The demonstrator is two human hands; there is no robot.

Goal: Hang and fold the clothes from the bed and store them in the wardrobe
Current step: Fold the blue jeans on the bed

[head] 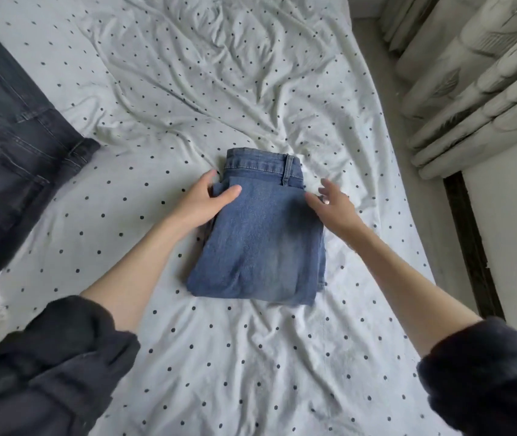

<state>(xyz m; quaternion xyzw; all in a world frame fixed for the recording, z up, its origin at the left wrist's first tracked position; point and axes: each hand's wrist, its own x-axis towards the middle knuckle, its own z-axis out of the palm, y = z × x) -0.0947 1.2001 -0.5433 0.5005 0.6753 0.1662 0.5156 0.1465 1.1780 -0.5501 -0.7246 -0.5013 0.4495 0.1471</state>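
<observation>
With the folded jeans (258,234) lying lengthwise away from you on the bed (188,89), your left hand (207,199) grips their left edge while your open right hand (329,202) hovers at the right edge.

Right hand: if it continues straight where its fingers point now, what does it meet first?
Probably the jeans: the right hand hovers at their right edge, fingers aimed toward the waistband; its height is unclear.

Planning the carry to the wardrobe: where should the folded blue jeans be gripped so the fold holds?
Probably the two long side edges of the folded blue jeans, one hand from each side, fingers slid under. The left hand already grips the left edge near the waistband; the right hand hovers open at the right edge.
</observation>
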